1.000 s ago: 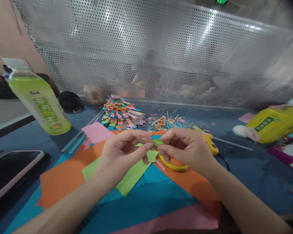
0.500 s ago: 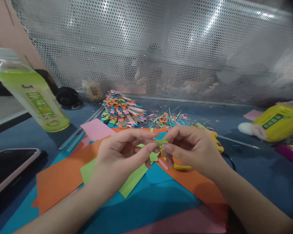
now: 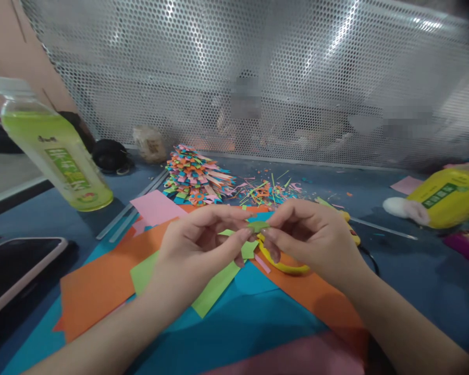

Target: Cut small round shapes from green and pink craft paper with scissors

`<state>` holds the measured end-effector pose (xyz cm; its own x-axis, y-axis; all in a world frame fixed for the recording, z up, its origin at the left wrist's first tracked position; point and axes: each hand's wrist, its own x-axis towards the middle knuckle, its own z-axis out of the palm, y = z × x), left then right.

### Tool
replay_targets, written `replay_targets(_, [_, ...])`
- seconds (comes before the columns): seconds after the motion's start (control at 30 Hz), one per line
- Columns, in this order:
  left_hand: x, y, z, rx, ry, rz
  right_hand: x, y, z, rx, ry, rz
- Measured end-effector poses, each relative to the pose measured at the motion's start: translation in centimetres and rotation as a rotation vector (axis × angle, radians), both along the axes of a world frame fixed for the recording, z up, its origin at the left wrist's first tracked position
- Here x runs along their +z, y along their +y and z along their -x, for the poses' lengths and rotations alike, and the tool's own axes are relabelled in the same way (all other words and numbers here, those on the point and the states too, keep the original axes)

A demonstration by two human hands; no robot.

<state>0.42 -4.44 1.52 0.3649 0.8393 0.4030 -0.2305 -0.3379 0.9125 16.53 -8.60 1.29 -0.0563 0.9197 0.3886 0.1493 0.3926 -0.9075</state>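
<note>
A small piece of green paper [image 3: 258, 226] is pinched between the fingertips of both hands, above the middle of the table. My left hand [image 3: 203, 242] grips its left end with thumb and fingers. At its right end, my right hand [image 3: 307, 234] closes thumb and index finger on it. Beneath the hands lie light green paper [image 3: 214, 289], orange paper [image 3: 101, 289] and a large blue sheet [image 3: 203, 344]. Yellow scissor-like handles [image 3: 287, 266] show partly below my right hand; the rest is hidden.
A cone of layered coloured paper pieces [image 3: 195, 177] stands at the back, beside a heap of paper scraps [image 3: 269, 191]. To the left are a green drink bottle [image 3: 58, 151] and a phone [image 3: 15, 276]. A yellow packet [image 3: 449, 198] lies right. A perforated metal panel [image 3: 297, 78] rises behind.
Both hands keep hold of the green paper, nearly in place, with slight finger shifts. More of the yellow handle shows below my right hand. The whole view has shifted slightly.
</note>
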Motion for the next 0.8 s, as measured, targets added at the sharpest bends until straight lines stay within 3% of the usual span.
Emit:
replay_targets(0.23, [-0.29,0.16,0.09,-0.053,0.023,0.005,0.35,-0.27,0.36,-0.123,-0.15,-0.155])
replay_targets(0.8, [-0.73,0.28,0.6,-0.089,0.031,-0.028,0.39,-0.49,0.22,0.007,-0.052,-0.119])
